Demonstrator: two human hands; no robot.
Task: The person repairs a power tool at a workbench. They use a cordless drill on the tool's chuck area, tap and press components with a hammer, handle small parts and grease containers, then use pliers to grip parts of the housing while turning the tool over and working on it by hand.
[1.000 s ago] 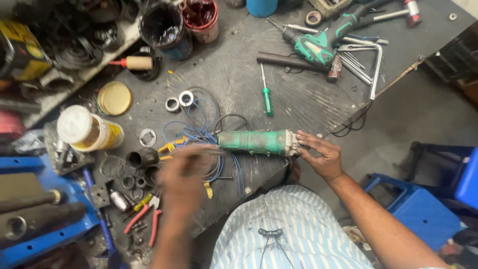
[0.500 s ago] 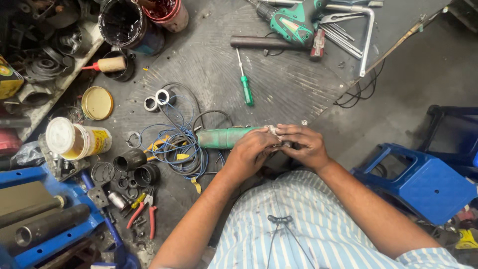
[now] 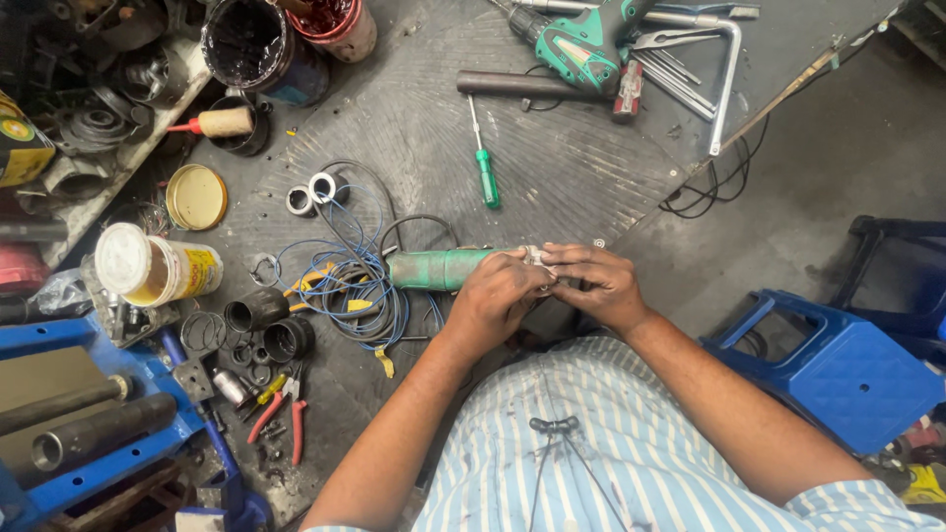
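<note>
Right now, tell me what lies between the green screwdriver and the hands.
Only bare grey floor lies between the green screwdriver and both hands, left and right, in the head view.

My left hand (image 3: pixel 498 296) and right hand (image 3: pixel 591 286) cover the near end of the green tool body (image 3: pixel 439 268), so I cannot tell what my fingers pinch there. Beyond it, the cordless drill (image 3: pixel 581 39) is cut off by the top edge.

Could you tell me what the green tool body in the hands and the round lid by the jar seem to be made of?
Green tool body: probably painted metal or plastic; the green looks scuffed and dull. Round lid: likely thin metal, with a gold-coloured sheen and a raised rim.
</note>
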